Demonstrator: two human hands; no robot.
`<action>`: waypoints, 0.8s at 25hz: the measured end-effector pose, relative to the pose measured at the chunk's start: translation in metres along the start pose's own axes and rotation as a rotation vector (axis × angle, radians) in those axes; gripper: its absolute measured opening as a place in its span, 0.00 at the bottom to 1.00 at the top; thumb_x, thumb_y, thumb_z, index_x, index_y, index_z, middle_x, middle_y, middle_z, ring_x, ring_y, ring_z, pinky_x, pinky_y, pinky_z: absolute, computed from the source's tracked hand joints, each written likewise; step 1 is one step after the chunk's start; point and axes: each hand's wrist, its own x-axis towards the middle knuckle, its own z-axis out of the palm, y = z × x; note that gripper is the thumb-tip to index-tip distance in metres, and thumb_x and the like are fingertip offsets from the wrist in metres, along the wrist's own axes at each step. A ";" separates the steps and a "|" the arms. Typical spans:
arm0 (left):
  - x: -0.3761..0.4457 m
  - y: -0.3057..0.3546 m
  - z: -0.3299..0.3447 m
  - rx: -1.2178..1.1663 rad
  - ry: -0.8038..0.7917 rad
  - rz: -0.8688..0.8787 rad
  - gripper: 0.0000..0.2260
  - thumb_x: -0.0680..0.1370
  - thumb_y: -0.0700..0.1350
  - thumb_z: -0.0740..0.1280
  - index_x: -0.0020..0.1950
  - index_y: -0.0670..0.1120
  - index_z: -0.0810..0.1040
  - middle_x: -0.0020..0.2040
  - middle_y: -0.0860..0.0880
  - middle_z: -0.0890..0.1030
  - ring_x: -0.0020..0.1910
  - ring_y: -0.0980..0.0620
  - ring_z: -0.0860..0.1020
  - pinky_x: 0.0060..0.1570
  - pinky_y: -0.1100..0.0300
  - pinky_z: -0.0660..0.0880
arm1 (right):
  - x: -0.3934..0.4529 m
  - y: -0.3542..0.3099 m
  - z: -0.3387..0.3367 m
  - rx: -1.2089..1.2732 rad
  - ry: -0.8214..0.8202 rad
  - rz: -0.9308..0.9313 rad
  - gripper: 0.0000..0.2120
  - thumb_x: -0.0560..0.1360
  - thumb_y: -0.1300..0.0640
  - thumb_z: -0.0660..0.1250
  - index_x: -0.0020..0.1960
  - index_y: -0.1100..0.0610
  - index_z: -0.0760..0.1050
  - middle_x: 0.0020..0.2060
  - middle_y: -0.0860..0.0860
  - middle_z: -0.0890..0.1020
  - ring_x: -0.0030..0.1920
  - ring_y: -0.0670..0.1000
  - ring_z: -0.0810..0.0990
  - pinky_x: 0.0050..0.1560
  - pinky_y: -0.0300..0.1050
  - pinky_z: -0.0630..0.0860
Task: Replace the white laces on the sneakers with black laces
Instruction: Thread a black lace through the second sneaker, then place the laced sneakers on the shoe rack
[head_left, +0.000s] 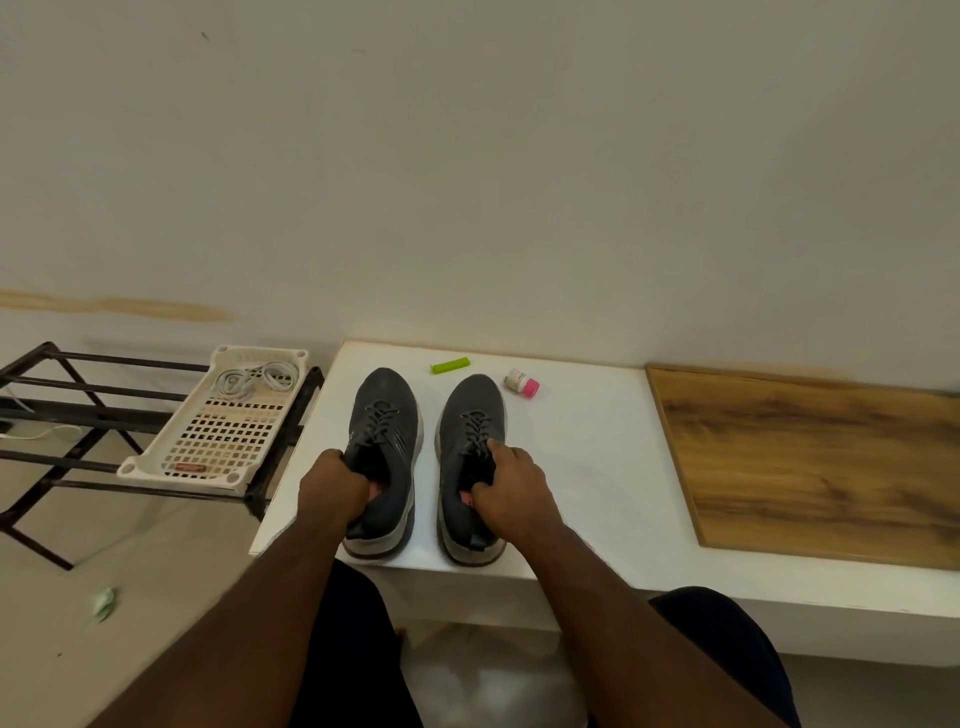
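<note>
**Gripping both sneakers, dark laces already in**

Holding the pair by their openings, the person sits at the near edge of the white tabletop (587, 457). The left hand (332, 488) has its fingers curled over the collar of the left sneaker (384, 447), fingertips tucked inside. The right hand (511, 488) grips the right sneaker (470, 457) the same way, thumb hooked into the opening and fingers bent over the tongue by the lowest eyelets. Both shoes stand upright, side by side, heels at the near edge and toes towards the far edge.

The laces (379, 421) threaded through both shoes look dark, seemingly black, though the view is small. Beyond the toes, near the far edge, lie a green tube (450, 365) and a small pink-capped bottle (522, 384). Off the left edge, a perforated tray (218, 441) on a metal rack (67, 395) holds the white laces (260, 378). By this showing the swap looks finished, or nearly so; only tidying seems left.
</note>
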 end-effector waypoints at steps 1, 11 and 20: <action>-0.002 0.002 -0.001 -0.007 0.012 0.016 0.15 0.75 0.39 0.70 0.61 0.38 0.76 0.52 0.39 0.81 0.53 0.38 0.78 0.56 0.46 0.75 | 0.000 -0.001 -0.001 -0.005 -0.013 -0.006 0.35 0.77 0.51 0.68 0.80 0.54 0.56 0.74 0.56 0.68 0.72 0.59 0.68 0.72 0.54 0.68; -0.061 0.064 -0.038 -0.115 0.091 0.204 0.16 0.78 0.36 0.64 0.66 0.41 0.74 0.55 0.42 0.79 0.57 0.41 0.77 0.54 0.51 0.72 | -0.017 -0.038 -0.028 0.200 -0.004 -0.091 0.31 0.80 0.36 0.58 0.78 0.51 0.61 0.73 0.53 0.72 0.69 0.57 0.74 0.69 0.52 0.71; -0.101 0.107 0.012 -0.210 -0.249 0.400 0.18 0.79 0.48 0.68 0.68 0.48 0.74 0.62 0.50 0.80 0.56 0.51 0.78 0.55 0.57 0.77 | -0.024 0.012 -0.074 0.385 0.178 0.164 0.06 0.77 0.52 0.66 0.50 0.52 0.71 0.48 0.53 0.81 0.48 0.56 0.82 0.52 0.58 0.82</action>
